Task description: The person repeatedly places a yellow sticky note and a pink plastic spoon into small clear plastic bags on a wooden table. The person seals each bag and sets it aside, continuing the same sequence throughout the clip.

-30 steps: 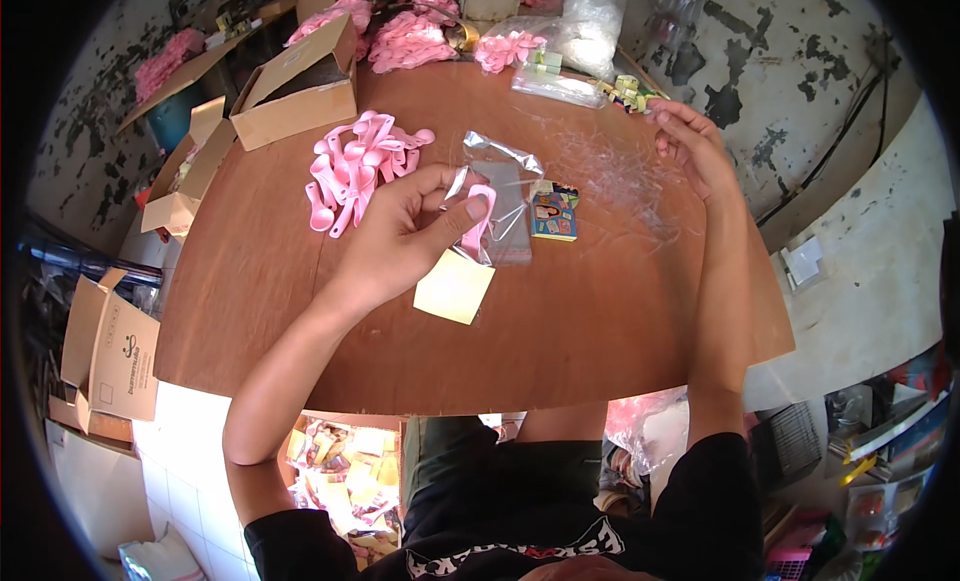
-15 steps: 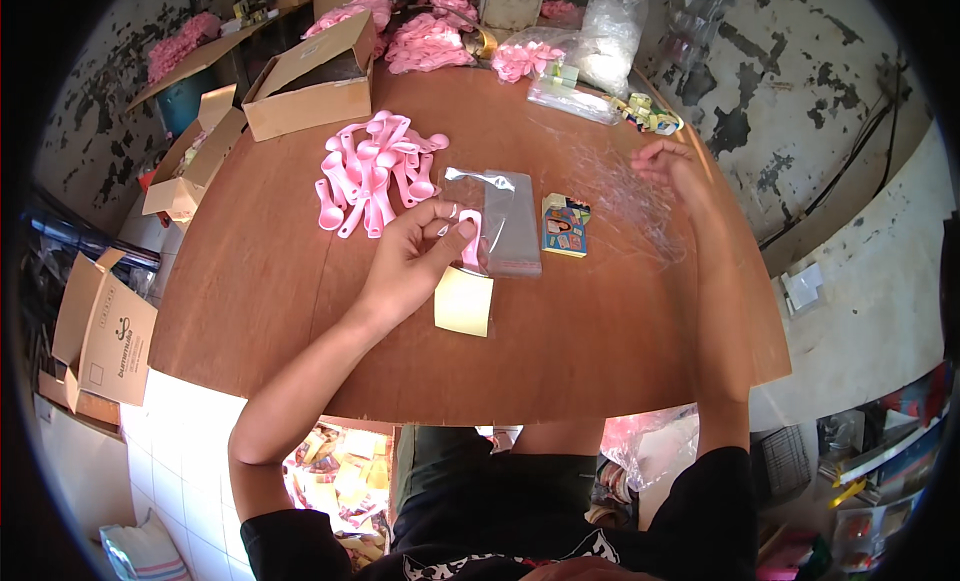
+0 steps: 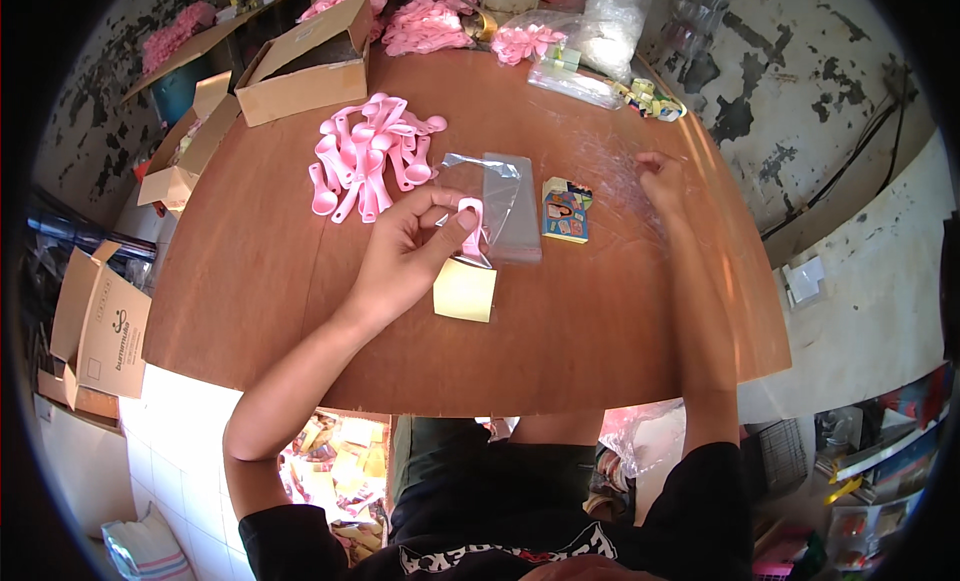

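Note:
My left hand [image 3: 405, 246] pinches a pink plastic spoon [image 3: 472, 239] between thumb and fingers. Clear bag film surrounds the spoon, and a pale yellow card [image 3: 464, 291] hangs below it. Just beyond that hand lies a stack of clear plastic bags [image 3: 513, 226]. To its left is a heap of pink spoons [image 3: 365, 156]. My right hand [image 3: 661, 186] hovers at a loose tangle of clear plastic strips [image 3: 625, 186], fingers curled together; what they hold, if anything, cannot be made out. Between the bags and the strips sits a small stack of blue and yellow printed cards [image 3: 567, 211].
An open cardboard box [image 3: 305, 81] stands at the table's far left. Bundled pink spoons [image 3: 430, 26], a packet of clear bags [image 3: 575, 84] and scattered yellow cards [image 3: 652, 101] occupy the far edge. Another carton [image 3: 115, 331] is beside the table, left. A peeling wall rises at right.
My right hand has come slightly nearer and its fingers have curled in more. The left hand keeps its hold on the spoon. The whole view has shifted a little.

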Tool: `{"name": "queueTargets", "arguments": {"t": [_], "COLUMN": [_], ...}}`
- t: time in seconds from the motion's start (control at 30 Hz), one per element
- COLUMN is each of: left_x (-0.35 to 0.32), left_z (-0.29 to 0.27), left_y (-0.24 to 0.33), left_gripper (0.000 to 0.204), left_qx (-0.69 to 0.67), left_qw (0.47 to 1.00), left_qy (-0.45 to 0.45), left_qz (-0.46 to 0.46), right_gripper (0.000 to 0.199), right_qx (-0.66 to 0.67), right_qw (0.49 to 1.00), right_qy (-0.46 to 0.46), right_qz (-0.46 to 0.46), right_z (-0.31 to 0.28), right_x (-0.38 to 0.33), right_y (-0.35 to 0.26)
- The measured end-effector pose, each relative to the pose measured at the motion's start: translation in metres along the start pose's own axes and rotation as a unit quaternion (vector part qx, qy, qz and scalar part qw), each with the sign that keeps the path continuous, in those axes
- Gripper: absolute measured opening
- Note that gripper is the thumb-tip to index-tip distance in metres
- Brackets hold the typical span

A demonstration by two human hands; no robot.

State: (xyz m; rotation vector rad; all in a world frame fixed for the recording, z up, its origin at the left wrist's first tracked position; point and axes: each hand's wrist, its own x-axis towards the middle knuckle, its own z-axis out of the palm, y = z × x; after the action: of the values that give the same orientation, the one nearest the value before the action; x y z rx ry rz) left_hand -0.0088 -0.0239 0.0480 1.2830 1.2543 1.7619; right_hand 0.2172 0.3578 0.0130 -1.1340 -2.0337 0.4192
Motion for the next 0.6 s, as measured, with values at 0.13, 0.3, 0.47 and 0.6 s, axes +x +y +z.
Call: {"name": "queueTargets", "arguments": {"t": [0.13,0.3,0.47,0.6], "left_x": [-0.002,-0.001,-0.003,0.000], "left_z": [-0.005,-0.006,0.000,-0.003], "left_y": [0.001,-0.002,-0.007,-0.010], "left_gripper": [0.018,0.020,0.019,0.016], "left_qx": [0.012,0.019,0.009,0.026], "left_qw": [1.000,1.000,1.000,0.999], "left_qy": [-0.004,0.022,0.029,0.019], "left_qz": [-0.006,0.005,0.007,0.025], "right_gripper": [0.024,0.030,0.037,0.034], "right_qx": [0.207,0.479,0.404,0.038], "right_qw": [0.962,0.837,0.852,0.993], "right_qy": [-0.179,-0.256,-0.266,0.041], "right_qz": [0.018,-0.057,0.202,0.105], "right_z": [-0.021,-0.095,-0.036,-0.007], "right_x": [-0.006,-0.009,0.026,0.001], "right_y": [-0.046,-0.129,-0.061,0.010]}}
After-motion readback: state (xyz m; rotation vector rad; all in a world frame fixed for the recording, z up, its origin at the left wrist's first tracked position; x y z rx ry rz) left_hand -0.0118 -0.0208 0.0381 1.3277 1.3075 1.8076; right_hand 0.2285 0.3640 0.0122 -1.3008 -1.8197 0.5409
